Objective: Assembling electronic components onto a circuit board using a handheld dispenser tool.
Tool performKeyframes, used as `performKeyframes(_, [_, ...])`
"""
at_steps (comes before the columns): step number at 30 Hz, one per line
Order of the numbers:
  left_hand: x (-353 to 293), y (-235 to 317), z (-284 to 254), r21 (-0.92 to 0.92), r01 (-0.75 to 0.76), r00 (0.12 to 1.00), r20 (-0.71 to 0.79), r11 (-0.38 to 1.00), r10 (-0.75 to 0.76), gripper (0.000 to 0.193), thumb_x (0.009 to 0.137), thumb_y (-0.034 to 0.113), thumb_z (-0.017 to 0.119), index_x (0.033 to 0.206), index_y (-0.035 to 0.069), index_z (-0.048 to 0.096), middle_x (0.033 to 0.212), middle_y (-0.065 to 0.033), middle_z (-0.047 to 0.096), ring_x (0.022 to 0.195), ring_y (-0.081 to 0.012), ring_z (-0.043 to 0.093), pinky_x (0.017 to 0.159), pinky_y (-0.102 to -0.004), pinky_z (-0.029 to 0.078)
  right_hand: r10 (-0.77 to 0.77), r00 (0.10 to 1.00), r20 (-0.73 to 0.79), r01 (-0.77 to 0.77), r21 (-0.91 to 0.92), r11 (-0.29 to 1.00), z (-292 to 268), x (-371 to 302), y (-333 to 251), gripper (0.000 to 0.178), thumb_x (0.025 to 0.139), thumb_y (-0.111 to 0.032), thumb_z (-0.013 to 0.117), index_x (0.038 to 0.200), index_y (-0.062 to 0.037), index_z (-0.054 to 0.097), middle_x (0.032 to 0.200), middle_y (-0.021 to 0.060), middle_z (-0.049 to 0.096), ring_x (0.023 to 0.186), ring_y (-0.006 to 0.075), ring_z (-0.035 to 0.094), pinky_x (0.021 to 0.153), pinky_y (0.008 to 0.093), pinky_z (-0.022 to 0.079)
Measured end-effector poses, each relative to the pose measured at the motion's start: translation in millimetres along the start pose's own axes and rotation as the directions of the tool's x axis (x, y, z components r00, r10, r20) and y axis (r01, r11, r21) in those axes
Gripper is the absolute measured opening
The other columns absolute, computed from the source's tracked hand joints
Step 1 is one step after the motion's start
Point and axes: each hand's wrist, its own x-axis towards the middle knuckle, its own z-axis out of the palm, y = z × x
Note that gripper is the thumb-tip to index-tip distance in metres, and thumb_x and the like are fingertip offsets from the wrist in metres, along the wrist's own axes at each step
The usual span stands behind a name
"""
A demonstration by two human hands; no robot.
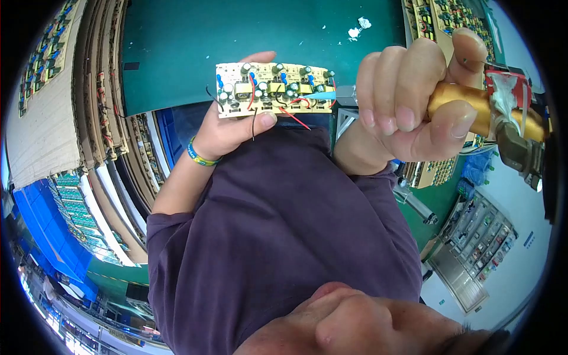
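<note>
My left hand [228, 131] grips a cream circuit board panel [228, 109] from its left end, thumb along the near edge and fingers behind. Capacitors, blue parts, yellow transformers and loose red and black wires stand on its face. My right hand [408, 83] is wrapped round a glue dispenser with a gold barrel [464, 106], a red part and white residue at its rear. Its blue tapered nozzle [319, 95] points left, with the tip over the middle of the board among the parts; whether it touches cannot be told.
A green table [260, 32] lies beyond the board, with white blobs [358, 28] on it. Stacked cardboard layers [97, 65] holding boards rise at the left, blue bins [56, 231] below. More boards [455, 18] sit at the far right. A hose fitting [518, 148] hangs behind the dispenser.
</note>
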Motion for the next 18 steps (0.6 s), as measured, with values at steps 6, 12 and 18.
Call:
performKeyframes(6, [-2.9,-3.4,0.7,0.073,0.001,1.000,0.013,0.997,-0.002,0.072,0.076,0.002,0.068,0.137,0.001,0.028,0.128,-0.0076,0.046,0.113,-0.0146,0.049,0.097,-0.0302,0.039,-0.010,1.000,-0.015,0.011,0.036,0.999,2.2,0.9,2.7,0.054,0.095,-0.030,0.045,0.138,-0.0035,0.025,0.074,0.0037,0.049,0.057,0.0104,0.046,0.049,0.0233,0.043])
performKeyframes(12, [-2.7,-2.9,2.4,0.040,0.006,0.999,0.035,0.999,-0.008,0.072,0.076,0.002,0.068,0.136,0.000,0.029,0.129,-0.0076,0.045,0.115,-0.0149,0.048,0.097,-0.0306,0.039,0.011,1.000,-0.005,-0.011,0.029,1.000,3.6,-1.0,1.3,0.054,0.095,-0.031,0.045,0.138,-0.0048,0.025,0.074,0.0034,0.049,0.057,0.0104,0.045,0.050,0.0235,0.043])
performKeyframes(18, [-2.1,-3.8,3.6,0.059,-0.011,1.000,0.018,0.998,0.010,0.072,0.076,0.003,0.068,0.136,0.000,0.029,0.129,-0.0082,0.045,0.114,-0.0152,0.049,0.097,-0.0311,0.040,0.006,1.000,0.015,-0.006,0.040,0.999,2.4,-2.6,1.3,0.052,0.096,-0.031,0.044,0.137,-0.0054,0.027,0.074,0.0035,0.048,0.057,0.0102,0.045,0.050,0.0236,0.042])
